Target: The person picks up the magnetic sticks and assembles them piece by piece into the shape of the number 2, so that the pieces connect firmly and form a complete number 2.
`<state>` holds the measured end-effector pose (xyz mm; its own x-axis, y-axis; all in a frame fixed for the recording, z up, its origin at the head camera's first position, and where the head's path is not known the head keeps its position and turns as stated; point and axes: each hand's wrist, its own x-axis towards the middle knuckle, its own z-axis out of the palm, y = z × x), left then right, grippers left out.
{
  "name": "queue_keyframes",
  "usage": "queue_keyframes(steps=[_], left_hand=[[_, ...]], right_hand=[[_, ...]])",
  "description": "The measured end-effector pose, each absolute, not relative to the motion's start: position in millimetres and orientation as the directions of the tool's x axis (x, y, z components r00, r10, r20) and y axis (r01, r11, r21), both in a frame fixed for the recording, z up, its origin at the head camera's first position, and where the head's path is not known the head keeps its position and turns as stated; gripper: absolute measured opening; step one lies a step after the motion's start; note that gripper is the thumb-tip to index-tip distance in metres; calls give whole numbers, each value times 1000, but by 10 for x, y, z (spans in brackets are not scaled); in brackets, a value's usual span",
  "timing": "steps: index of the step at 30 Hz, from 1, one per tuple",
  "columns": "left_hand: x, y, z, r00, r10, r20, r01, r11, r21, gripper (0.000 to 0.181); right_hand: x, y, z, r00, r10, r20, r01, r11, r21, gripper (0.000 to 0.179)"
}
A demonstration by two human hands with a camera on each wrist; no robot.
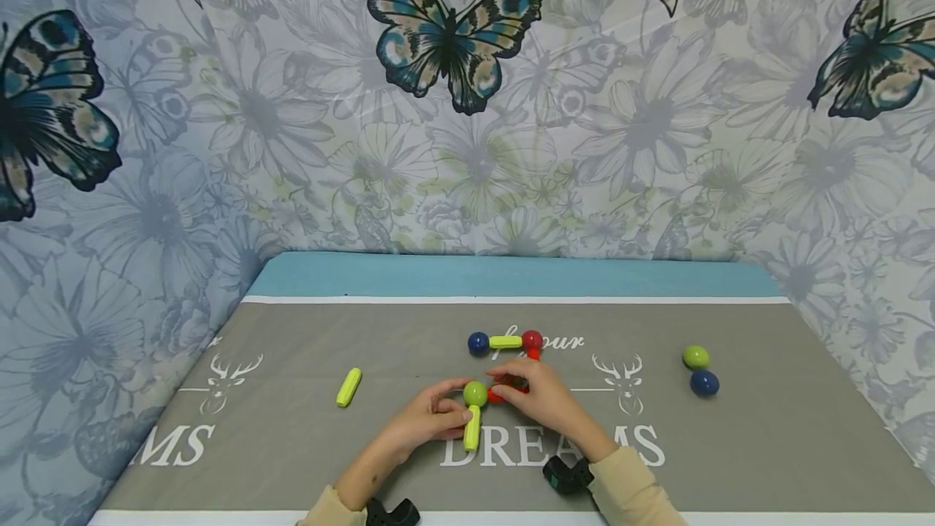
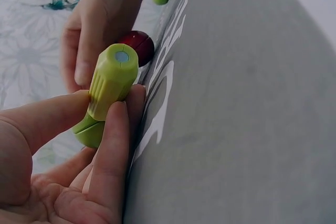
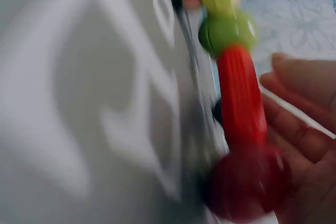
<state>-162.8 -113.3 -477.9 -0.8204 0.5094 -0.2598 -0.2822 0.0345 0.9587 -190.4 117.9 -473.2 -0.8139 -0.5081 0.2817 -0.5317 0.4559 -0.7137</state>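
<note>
Near table's front edge, left hand: fingers pinching yellow stick.
Right hand: at red stick, pinch indiscernible from here.
Green ball: could detach if pushed askew.

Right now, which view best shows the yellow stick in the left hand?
The left wrist view: the yellow stick appears large, its end and ridges clear. The head view shows it small; the right wrist view cuts it off at the top.

The red ball and green ball look like smooth, glossy plastic. The yellow-green rod and red rod look like ridged plastic. The floral backdrop resembles matt cloth
</note>
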Motion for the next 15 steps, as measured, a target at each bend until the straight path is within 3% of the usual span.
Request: queue_keyframes(steps=[6, 10, 15], left_hand=[[-1643, -1122, -4796, -820, 504, -271, -286, 49, 957, 58], [-1637, -1120, -4811, -822, 502, -268, -279, 56, 959, 58], [-1639, -1133, -4809, -827, 499, -260, -268, 57, 962, 57]], right_hand=[[-1963, 1635, -4561, -884, -312, 347, -465, 529, -710, 27], [-1949, 2171, -4448, -891, -115, 440, -414, 605, -680, 30], [-1857, 2813, -4429, -899, 182, 398, -174, 685, -708, 39]])
